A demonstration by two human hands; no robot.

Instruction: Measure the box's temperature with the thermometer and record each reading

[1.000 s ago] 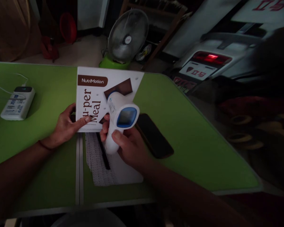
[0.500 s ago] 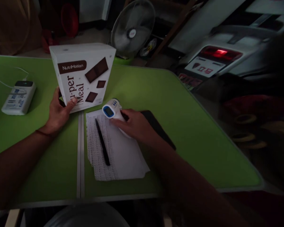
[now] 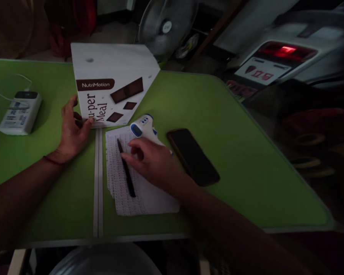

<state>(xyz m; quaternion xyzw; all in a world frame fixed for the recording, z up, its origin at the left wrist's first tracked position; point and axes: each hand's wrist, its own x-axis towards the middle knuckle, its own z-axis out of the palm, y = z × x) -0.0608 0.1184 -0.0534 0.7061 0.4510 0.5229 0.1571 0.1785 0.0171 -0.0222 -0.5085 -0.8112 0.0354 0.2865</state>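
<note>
A white box [image 3: 100, 101] printed "NutriMotion" and pictures of dark brown bars stands at the table's seam. My left hand [image 3: 74, 130] is at its lower left corner, thumb on the printed front and fingers along the left side, partly hidden. My right hand [image 3: 151, 158] is over the paper sheets [image 3: 157, 202], thumb and index finger apart with nothing between them. Under those fingertips a black pen [image 3: 127, 175] lies on the sheets; whether they touch it I cannot tell. Just beyond the hand lies a white and blue infrared thermometer [image 3: 145, 128], its handle partly covered.
To the right of the sheets lies a dark phone [image 3: 193, 156]. A white power bank [image 3: 21, 114] with a cable is at the left of the green table [image 3: 246, 183]. Behind the table stands a fan [image 3: 167, 28]; a vehicle's lit red tail light [image 3: 288, 51] is beyond the right edge.
My right hand has let go of the thermometer, which now lies on the table, and moved left over the pen. The phone is more visible. The box has shifted slightly right in view.
</note>
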